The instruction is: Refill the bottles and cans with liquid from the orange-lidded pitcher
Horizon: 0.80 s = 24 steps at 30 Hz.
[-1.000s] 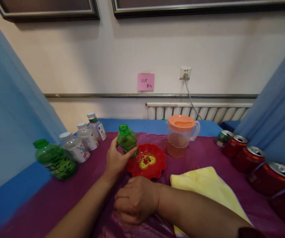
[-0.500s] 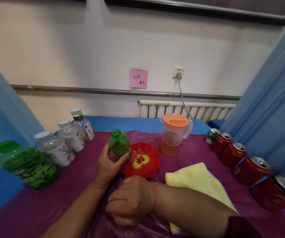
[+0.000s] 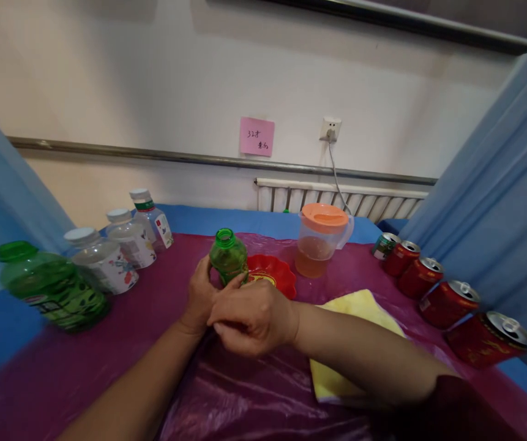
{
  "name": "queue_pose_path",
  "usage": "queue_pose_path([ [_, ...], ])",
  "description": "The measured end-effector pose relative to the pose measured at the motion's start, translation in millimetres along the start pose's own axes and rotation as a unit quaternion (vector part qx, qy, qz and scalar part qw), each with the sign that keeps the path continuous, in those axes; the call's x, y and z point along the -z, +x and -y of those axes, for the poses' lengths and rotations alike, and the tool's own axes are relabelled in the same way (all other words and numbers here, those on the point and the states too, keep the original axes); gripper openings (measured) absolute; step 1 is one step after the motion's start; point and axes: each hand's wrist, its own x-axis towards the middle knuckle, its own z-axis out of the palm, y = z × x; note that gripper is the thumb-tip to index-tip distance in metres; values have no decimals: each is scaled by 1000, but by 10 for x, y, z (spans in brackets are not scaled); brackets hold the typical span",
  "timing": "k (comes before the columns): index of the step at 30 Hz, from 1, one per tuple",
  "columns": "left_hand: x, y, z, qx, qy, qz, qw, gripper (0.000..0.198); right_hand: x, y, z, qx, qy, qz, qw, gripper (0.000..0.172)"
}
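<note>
My left hand point(image 3: 202, 295) is wrapped round an uncapped green plastic bottle point(image 3: 229, 260), which stands upright. Close in front of it, my right hand point(image 3: 256, 318) is curled closed with its back up, by the left thumb. Whether anything lies inside those right fingers is hidden. Behind both hands sits a red scalloped plate point(image 3: 280, 274) with a yellow print, partly covered by the bottle and my right hand. My right forearm crosses over a folded yellow cloth point(image 3: 359, 301).
A lidded pitcher point(image 3: 314, 252) of amber liquid stands behind the plate. Clear bottles with white caps point(image 3: 106, 269) and a large green bottle point(image 3: 56, 294) line the left. Several drink cans point(image 3: 449, 303) line the right. Purple sheeting point(image 3: 254, 392) covers the table.
My right hand has moved up and forward, nearer the bottle and my left hand. The bottle has shifted slightly right and hides more of the plate. The camera view has tilted a little.
</note>
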Motion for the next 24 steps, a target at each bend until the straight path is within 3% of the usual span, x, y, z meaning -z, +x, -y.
queue_pose_path([
  [5, -16, 5, 39, -9, -24, 10, 1000, 52, 281, 95, 1, -2, 20, 2, 1000, 18],
  [10, -30, -12, 76, -44, -20, 32, 998, 55, 520, 71, 38, -79, 86, -182, 976, 14],
  [15, -26, -24, 75, -36, -7, 41, 998, 62, 665, -135, -97, -208, 111, -362, 902, 13],
  [19, -15, -22, 111, -45, -2, 30, 999, 56, 925, -283, -345, -213, 39, -498, 840, 10],
  [24, -4, -17, 122, -42, -15, 18, 999, 57, 1364, -538, -785, -254, -72, -630, 730, 17],
])
